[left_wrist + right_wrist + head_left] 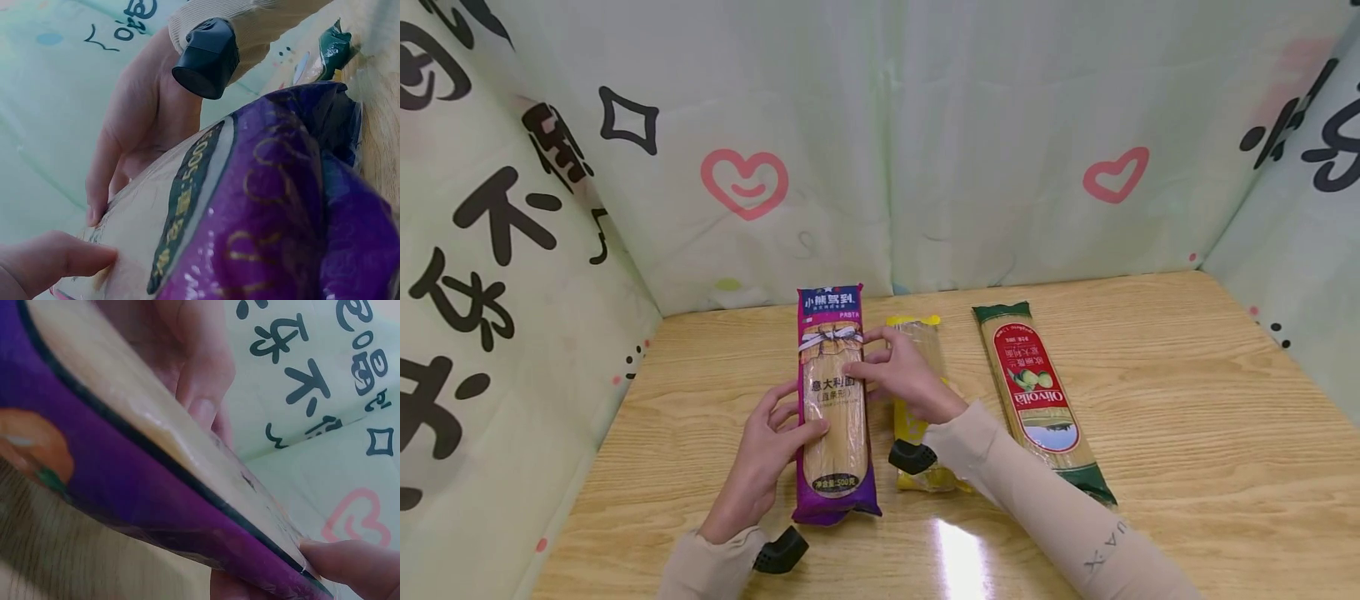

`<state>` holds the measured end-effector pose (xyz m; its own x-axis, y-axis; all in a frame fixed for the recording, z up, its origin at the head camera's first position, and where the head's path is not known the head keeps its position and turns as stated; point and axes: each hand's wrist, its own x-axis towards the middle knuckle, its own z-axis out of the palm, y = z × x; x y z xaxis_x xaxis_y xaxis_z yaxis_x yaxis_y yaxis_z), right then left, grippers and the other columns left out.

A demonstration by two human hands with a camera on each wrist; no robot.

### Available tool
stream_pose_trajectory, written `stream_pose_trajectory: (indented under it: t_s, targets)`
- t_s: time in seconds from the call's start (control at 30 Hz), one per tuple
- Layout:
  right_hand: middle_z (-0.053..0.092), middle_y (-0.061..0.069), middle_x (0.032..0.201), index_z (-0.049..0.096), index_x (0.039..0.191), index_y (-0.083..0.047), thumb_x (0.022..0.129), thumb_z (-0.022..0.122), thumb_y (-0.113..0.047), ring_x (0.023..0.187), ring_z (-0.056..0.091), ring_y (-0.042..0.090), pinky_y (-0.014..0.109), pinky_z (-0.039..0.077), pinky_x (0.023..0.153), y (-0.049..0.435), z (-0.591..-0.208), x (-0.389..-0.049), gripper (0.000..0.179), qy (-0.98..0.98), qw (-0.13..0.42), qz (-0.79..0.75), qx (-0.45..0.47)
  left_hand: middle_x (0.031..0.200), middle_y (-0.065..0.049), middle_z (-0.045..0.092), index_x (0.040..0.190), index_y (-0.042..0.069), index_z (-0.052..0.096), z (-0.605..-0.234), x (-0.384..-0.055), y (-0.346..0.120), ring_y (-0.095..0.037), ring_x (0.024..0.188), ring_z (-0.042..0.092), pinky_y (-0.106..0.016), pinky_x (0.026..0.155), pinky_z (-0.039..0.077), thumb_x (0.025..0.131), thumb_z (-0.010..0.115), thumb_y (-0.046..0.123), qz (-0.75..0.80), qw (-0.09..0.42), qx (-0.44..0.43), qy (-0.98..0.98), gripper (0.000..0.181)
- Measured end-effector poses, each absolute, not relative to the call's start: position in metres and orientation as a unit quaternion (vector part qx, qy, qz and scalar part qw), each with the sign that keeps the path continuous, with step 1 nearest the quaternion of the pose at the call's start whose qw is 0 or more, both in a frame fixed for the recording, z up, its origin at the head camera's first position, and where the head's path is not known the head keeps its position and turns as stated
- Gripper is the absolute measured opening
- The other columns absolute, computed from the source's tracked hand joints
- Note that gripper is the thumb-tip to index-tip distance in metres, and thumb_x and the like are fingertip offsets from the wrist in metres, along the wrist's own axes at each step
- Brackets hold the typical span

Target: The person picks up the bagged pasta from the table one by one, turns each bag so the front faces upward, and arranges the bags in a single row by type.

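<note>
A purple pack of spaghetti [835, 417] with a clear front stands between both hands, its printed face toward the head camera. Along its left edge, my left hand [758, 458] grips it, thumb on the front and fingers at the side. My right hand [910, 375] holds the opposite edge higher up, thumb across the window. In the right wrist view the pack's purple side [125, 481] appears above the wood, with a thumb [350, 562] over its edge. The left wrist view shows its purple lower end [269, 194] close up.
A yellow pasta pack [917, 425] lies just right of the purple one, partly covered by my right hand and wrist. Farther right, a green-ended pasta pack with a red label [1030, 367] lies slanted, overlapped by my sleeve. A printed curtain [887, 167] encloses the wooden table [1195, 400].
</note>
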<state>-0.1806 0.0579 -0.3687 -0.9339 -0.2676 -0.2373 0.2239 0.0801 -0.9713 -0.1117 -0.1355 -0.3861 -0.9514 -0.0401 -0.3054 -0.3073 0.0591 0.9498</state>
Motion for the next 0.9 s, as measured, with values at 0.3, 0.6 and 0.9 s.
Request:
stream_pose_trajectory:
  t_s: [0.3, 0.6, 0.9]
  targets:
    - [0.069, 0.022, 0.113, 0.048, 0.134, -0.007, 0.092, 0.07, -0.011, 0.084, 0.072, 0.026, 0.042, 0.061, 0.075, 0.0584, -0.3692, -0.1806, 0.047, 0.711, 0.182, -0.678, -0.019, 0.128, -0.014, 0.062, 0.141, 0.019, 0.049, -0.39, -0.1132, -0.136, -0.02, 0.096, 0.065, -0.031, 0.079, 0.056, 0.085, 0.077, 0.011, 0.672, 0.105, -0.127, 0.722, 0.063]
    - [0.069, 0.022, 0.113, 0.048, 0.134, -0.006, 0.093, 0.069, -0.01, 0.084, 0.072, 0.027, 0.041, 0.061, 0.073, 0.0575, -0.368, -0.1811, 0.046, 0.711, 0.179, -0.68, -0.02, 0.127, -0.013, 0.062, 0.139, 0.02, 0.05, -0.3898, -0.1136, -0.1366, -0.019, 0.096, 0.064, -0.032, 0.079, 0.056, 0.084, 0.078, 0.009, 0.67, 0.101, -0.126, 0.724, 0.063]
    - [0.068, 0.022, 0.114, 0.046, 0.135, -0.006, 0.092, 0.07, -0.011, 0.087, 0.072, 0.028, 0.042, 0.061, 0.075, 0.0558, -0.3689, -0.1837, 0.049, 0.718, 0.178, -0.672, -0.013, 0.126, -0.016, 0.063, 0.14, 0.017, 0.049, -0.3888, -0.1156, -0.1386, -0.02, 0.094, 0.066, -0.032, 0.077, 0.057, 0.084, 0.078, 0.01, 0.665, 0.098, -0.123, 0.73, 0.063]
